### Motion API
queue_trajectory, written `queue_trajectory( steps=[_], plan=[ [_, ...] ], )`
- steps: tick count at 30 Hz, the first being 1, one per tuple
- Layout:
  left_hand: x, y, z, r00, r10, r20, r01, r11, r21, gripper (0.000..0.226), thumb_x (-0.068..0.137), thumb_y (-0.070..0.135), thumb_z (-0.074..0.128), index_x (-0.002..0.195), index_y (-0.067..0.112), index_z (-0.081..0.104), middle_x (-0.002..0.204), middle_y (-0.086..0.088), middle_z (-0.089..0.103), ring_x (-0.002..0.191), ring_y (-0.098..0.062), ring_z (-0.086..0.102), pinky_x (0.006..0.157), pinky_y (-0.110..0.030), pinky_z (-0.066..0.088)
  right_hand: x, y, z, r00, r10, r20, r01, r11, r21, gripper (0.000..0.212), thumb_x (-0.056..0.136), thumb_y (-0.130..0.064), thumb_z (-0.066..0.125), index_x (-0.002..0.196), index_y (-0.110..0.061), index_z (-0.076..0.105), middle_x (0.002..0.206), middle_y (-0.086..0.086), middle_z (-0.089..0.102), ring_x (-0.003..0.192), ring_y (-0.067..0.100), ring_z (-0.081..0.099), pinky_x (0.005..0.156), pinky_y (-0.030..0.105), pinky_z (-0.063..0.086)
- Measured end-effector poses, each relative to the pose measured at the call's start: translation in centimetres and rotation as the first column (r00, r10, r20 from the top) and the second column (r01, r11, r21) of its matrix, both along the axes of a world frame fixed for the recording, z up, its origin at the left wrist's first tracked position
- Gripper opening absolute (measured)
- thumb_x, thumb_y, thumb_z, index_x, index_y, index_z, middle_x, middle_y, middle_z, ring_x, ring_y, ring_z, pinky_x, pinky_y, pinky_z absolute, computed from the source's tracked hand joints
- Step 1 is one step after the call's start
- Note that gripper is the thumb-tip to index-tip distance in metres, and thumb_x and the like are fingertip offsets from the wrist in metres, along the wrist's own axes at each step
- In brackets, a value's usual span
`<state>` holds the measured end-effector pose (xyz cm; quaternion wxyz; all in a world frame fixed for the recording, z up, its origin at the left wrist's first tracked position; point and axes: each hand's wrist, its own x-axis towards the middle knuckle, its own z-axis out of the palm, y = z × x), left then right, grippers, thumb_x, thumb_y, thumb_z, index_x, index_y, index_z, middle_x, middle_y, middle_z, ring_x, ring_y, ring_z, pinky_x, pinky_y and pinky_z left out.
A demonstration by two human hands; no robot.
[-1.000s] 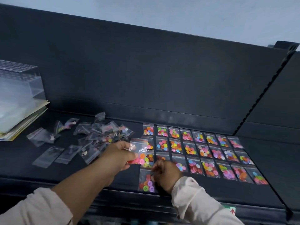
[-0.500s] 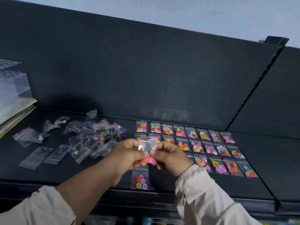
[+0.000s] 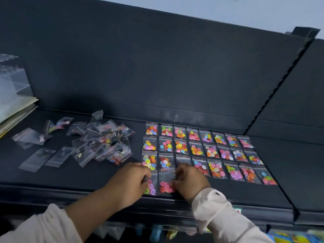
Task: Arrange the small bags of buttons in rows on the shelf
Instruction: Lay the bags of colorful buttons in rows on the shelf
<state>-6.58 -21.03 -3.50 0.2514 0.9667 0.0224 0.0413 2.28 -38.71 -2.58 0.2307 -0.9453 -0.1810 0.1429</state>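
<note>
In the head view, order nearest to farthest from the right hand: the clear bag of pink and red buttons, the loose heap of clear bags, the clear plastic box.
1. Clear bag of pink and red buttons, at the right hand.
2. Loose heap of clear bags, left.
3. Clear plastic box, far left.

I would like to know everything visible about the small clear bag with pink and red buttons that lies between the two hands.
The small clear plastic bag of pink and red buttons lies flat on the dark shelf, second from the left in the front row. Its buttons sit gathered in the lower half; the upper half looks empty. The right hand touches its right edge with curled fingers; whether they pinch it is unclear.
</note>
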Motion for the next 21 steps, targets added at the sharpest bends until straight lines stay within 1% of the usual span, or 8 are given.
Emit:
queue_trajectory(
  steps=[2,5,7,10,12,14,19,21],
  plan=[
    [0.0,0.0,-0.4,0.999,-0.031,0.022,0.03,0.999,0.029,0.01,0.089,0.023,0.059,0.095,0.019,0.066,0.091,0.007,0.055,0.085,-0.007,0.047,0.073,-0.021,0.042,-0.2,-0.4,0.2,0.995,0.04,0.087,-0.036,0.998,-0.046,0.026,0.079,-0.027,0.066,0.101,-0.022,0.054,0.094,-0.001,0.066,0.085,0.017,0.061,0.072,0.023,0.047],
    [-0.1,-0.2,-0.7,0.997,-0.072,0.041,0.069,0.995,0.069,0.012,0.089,0.028,0.057,0.097,0.024,0.066,0.095,0.009,0.056,0.09,-0.007,0.045,0.078,-0.022,0.042,-0.5,-0.6,0.2,0.963,0.155,0.222,-0.161,0.987,0.01,0.023,0.083,-0.022,0.062,0.105,-0.023,0.06,0.104,-0.003,0.061,0.093,0.013,0.058,0.076,0.014,0.039],
    [-0.2,-0.4,-0.8,0.996,-0.085,0.039,0.082,0.994,0.078,0.014,0.09,0.029,0.056,0.099,0.025,0.066,0.098,0.01,0.057,0.093,-0.007,0.046,0.081,-0.023,0.043,-0.6,-0.6,-0.1,0.935,0.272,0.227,-0.283,0.959,0.014,0.019,0.085,-0.021,0.059,0.103,-0.026,0.064,0.108,-0.005,0.061,0.101,0.012,0.054,0.082,0.011,0.035],
    [-0.4,-0.4,-0.9,0.995,-0.083,0.047,0.08,0.995,0.066,0.016,0.091,0.029,0.054,0.101,0.027,0.067,0.1,0.012,0.057,0.095,-0.005,0.047,0.081,-0.021,0.043,-0.6,-0.5,-0.4,0.895,0.41,0.178,-0.404,0.912,-0.07,0.021,0.09,-0.024,0.055,0.107,-0.027,0.066,0.112,-0.004,0.062,0.106,0.017,0.054,0.092,0.018,0.04],
    [-0.4,-0.3,-0.9,0.996,-0.079,0.05,0.075,0.995,0.068,0.015,0.091,0.029,0.054,0.098,0.026,0.067,0.098,0.012,0.057,0.094,-0.005,0.047,0.08,-0.022,0.044,-0.6,-0.6,-0.4,0.892,0.426,0.151,-0.417,0.905,-0.091,0.023,0.09,-0.023,0.054,0.109,-0.026,0.066,0.114,-0.004,0.061,0.105,0.017,0.056,0.093,0.018,0.041],
    [-0.5,-0.2,-1.0,0.996,-0.076,0.049,0.072,0.995,0.069,0.015,0.091,0.03,0.054,0.096,0.026,0.067,0.097,0.012,0.057,0.094,-0.005,0.047,0.081,-0.024,0.045,-0.6,-0.8,-0.4,0.893,0.423,0.154,-0.415,0.906,-0.083,0.023,0.089,-0.022,0.056,0.108,-0.025,0.067,0.113,-0.004,0.061,0.103,0.016,0.058,0.09,0.017,0.041],
    [-0.5,-0.2,-0.9,0.996,-0.074,0.047,0.071,0.995,0.072,0.014,0.091,0.03,0.055,0.096,0.026,0.067,0.095,0.011,0.056,0.093,-0.006,0.046,0.08,-0.024,0.045,-0.5,-0.6,0.1,0.897,0.418,0.143,-0.408,0.908,-0.098,0.019,0.088,-0.02,0.056,0.103,-0.024,0.068,0.109,-0.004,0.061,0.096,0.015,0.059,0.082,0.015,0.04],
    [-0.4,0.0,-0.6,0.996,-0.066,0.061,0.062,0.995,0.073,0.014,0.091,0.029,0.055,0.099,0.026,0.066,0.097,0.01,0.056,0.094,-0.007,0.047,0.081,-0.024,0.045,-0.3,-0.2,0.6,0.904,0.393,0.166,-0.386,0.919,-0.078,0.018,0.088,-0.021,0.056,0.102,-0.024,0.067,0.109,-0.003,0.061,0.093,0.015,0.059,0.081,0.015,0.04]
  ],
)
